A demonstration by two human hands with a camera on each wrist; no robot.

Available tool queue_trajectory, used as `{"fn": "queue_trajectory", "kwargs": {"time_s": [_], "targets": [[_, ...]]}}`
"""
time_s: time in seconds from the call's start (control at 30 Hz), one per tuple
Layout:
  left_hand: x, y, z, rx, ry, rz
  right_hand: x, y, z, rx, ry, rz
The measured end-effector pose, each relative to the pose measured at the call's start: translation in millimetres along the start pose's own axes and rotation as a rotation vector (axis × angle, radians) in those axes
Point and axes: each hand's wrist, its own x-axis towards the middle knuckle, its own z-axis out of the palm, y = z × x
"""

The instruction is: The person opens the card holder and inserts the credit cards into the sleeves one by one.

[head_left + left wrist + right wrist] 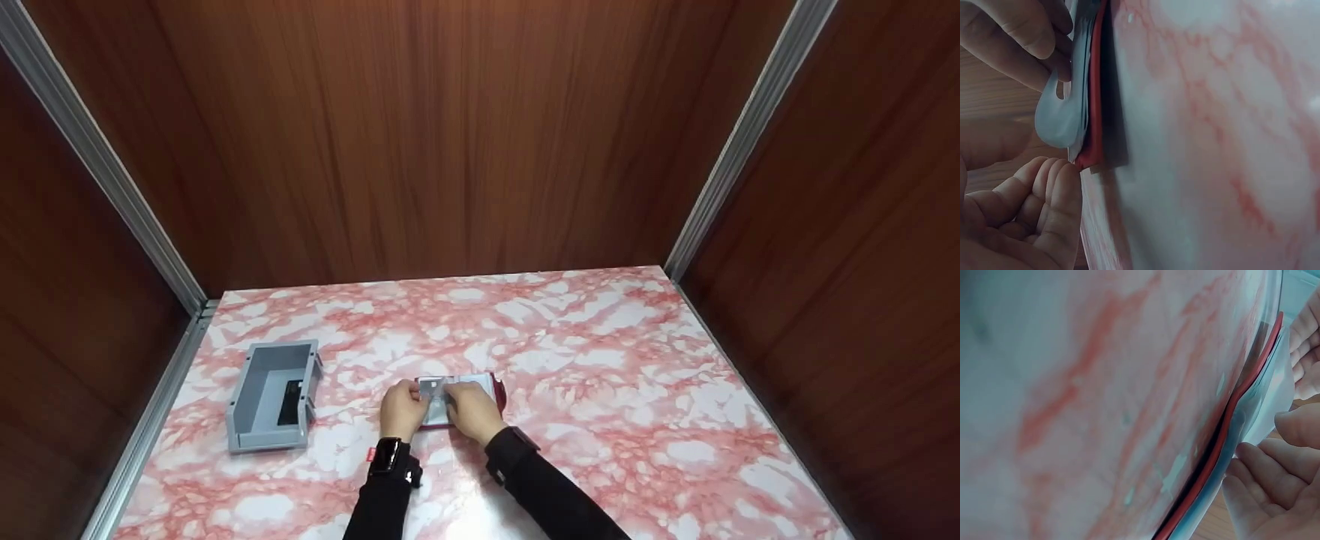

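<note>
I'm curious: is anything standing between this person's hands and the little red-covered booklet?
Nothing visible stands in the way. The left hand and right hand are both up against the booklet. The grey bin stands off to the left, clear of them.

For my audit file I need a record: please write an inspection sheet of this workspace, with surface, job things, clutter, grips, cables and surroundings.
Surface: pink-and-white marbled tabletop, bright glare near the person.
Job things: red-covered booklet lying open, one clear sleeve lifted and curling.
Clutter: grey bin on the left; black item inside, not identifiable.
Grips: left hand at the booklet's edge, fingers curled, hold unclear; right hand pinches the clear sleeve.
Cables: nothing seen.
Surroundings: brown wood-grain panels, grey metal corner profiles.
</note>
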Motion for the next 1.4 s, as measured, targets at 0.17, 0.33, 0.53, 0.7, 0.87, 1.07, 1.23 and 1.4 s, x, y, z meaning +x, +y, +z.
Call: {"fn": "queue_trajectory", "kwargs": {"time_s": [0.17,0.33,0.53,0.7,0.87,1.07,1.23,1.4], "targets": [[-1.7,-2.0,3.8,0.017,-0.015,0.036,-0.6,-0.8,-0.6,-0.002,-0.005,0.011],[-0.1,-0.9,5.6,0.063,-0.03,0.003,-1.1,-1.0,-1.6,-0.008,0.016,-0.008],[-1.3,0.2,5.8,0.073,-0.021,-0.02,-2.0,-1.1,-4.1,0.002,0.019,-0.018],[-1.4,-0.3,5.4,0.045,-0.019,-0.052,-1.4,2.0,-9.5,0.041,0.024,-0.014],[-0.9,-2.2,5.5,0.042,-0.021,-0.069,-4.5,6.9,-18.1,0.072,0.05,-0.015],[-1.3,-2.2,5.5,0.041,-0.01,-0.071,-12.2,15.2,-23.5,0.076,0.065,0.019],[-1.7,-1.6,5.5,0.05,-0.017,-0.098,-18.8,21.1,-22.4,0.044,0.059,0.048],[-2.3,0.1,5.0,0.052,-0.016,-0.098,-23.3,23.0,-21.8,-0.001,0.069,0.074]]}}
